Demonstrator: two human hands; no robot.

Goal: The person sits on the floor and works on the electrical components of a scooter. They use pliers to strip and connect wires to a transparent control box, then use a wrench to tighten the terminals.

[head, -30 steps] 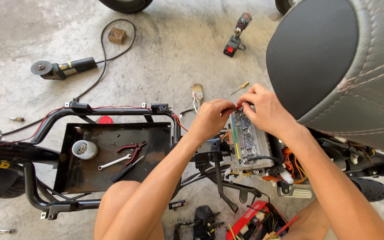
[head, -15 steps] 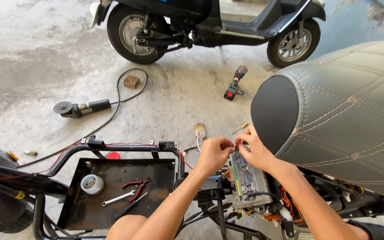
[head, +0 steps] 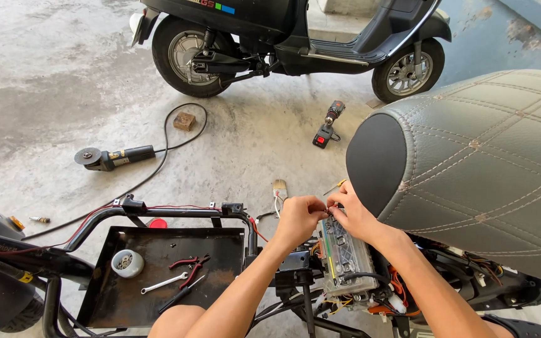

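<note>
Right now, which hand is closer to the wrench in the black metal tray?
The left hand. It is just right of the black metal tray holding the silver wrench; the right hand sits farther right, beside the grey seat.

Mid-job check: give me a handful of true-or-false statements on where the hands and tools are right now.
1. Both hands, left hand and right hand, meet at the top edge of the ribbed metal controller box. True.
2. The angle grinder lies in the black tray. False: it lies on the concrete floor beyond the frame.
3. A wrench and red-handled pliers lie in the tray. True.
4. The cordless drill is in the right hand. False: it lies on the floor near the parked scooter.
5. The quilted seat is at the person's left. False: it is at the right.
</note>
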